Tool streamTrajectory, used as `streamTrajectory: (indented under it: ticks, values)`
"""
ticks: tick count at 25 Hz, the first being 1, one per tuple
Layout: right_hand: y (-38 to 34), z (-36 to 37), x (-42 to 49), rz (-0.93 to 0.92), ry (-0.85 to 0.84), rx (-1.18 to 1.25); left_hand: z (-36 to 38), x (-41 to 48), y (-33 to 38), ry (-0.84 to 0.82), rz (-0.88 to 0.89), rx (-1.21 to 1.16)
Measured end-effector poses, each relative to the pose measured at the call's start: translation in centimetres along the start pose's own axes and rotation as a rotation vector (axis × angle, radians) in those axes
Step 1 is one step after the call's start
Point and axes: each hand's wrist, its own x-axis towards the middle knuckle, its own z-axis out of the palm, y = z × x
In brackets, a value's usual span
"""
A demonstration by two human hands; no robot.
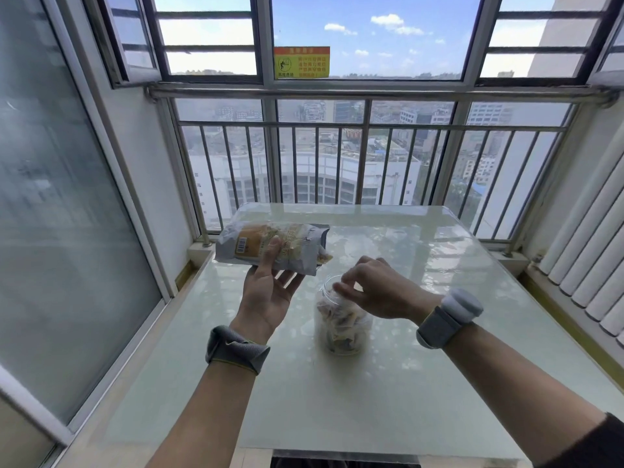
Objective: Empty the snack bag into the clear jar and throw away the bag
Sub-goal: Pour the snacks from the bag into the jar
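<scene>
The left hand [270,295] grips the snack bag [263,246] mid-body above the jar [341,327]. The bag looks light, crinkly and slippery. The right hand [378,288] fingers curl at the jar's mouth, their grip unclear.

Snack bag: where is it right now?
Head view, left of centre: the left hand holds the snack bag on its side, just above and left of the clear jar.

One snack bag [270,246], one clear jar [342,327], two hands [270,298] [378,292], two wristbands [236,347] [445,319].
</scene>
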Motion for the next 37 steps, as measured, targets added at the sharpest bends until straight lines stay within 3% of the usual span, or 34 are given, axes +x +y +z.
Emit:
streamTrajectory:
  ticks: [2, 3, 6, 7, 11, 15, 20, 26, 29, 32, 35, 37]
  values:
    - [0.0, -0.4, 0.2, 0.066, 0.2, 0.259, 0.4, 0.0, 0.1, -0.02, 0.033, 0.03]
    - [-0.3, -0.7, 0.3, 0.129, 0.257, 0.504, 0.7, 0.0, 0.2, -0.042, 0.056, 0.058]
    - [-1.4, -0.8, 1.1, 0.35, 0.201, 1.525, 2.2, -0.1, 0.3, -0.155, 0.18, 0.248]
    - [-1.7, -0.9, 1.2, 0.416, 0.147, 1.753, 2.8, -0.2, 0.3, -0.205, 0.238, 0.332]
    - [-2.1, -0.8, 1.3, 0.506, -0.028, 2.134, 4.7, -0.5, 0.5, -0.357, 0.342, 0.531]
    - [-2.5, -0.5, 1.2, 0.558, -0.033, 2.213, 5.7, -0.5, 0.6, -0.327, 0.378, 0.568]
    - [-2.6, -0.9, 0.6, 0.49, -0.04, 2.158, 5.5, -0.2, 0.6, -0.203, 0.29, 0.282]
    - [-1.9, -1.0, 0.7, 0.374, 0.058, 1.771, 3.9, 0.0, 0.5, -0.045, 0.116, 0.165]
    - [-1.2, -0.9, 0.5, 0.39, 0.232, 1.313, 3.1, 0.0, 0.7, 0.054, -0.014, 0.049]
    - [-0.8, -0.6, 0.6, 0.272, 0.345, 0.905, 2.2, -0.3, 0.3, 0.066, -0.138, -0.016]
    - [-0.4, 0.0, 0.7, 0.219, 0.365, 0.51, 1.4, -0.5, 0.1, 0.07, -0.23, -0.104]
    - [-0.1, 0.5, 0.4, 0.185, 0.292, 0.319, 1.0, -0.5, 0.1, 0.084, -0.271, -0.154]
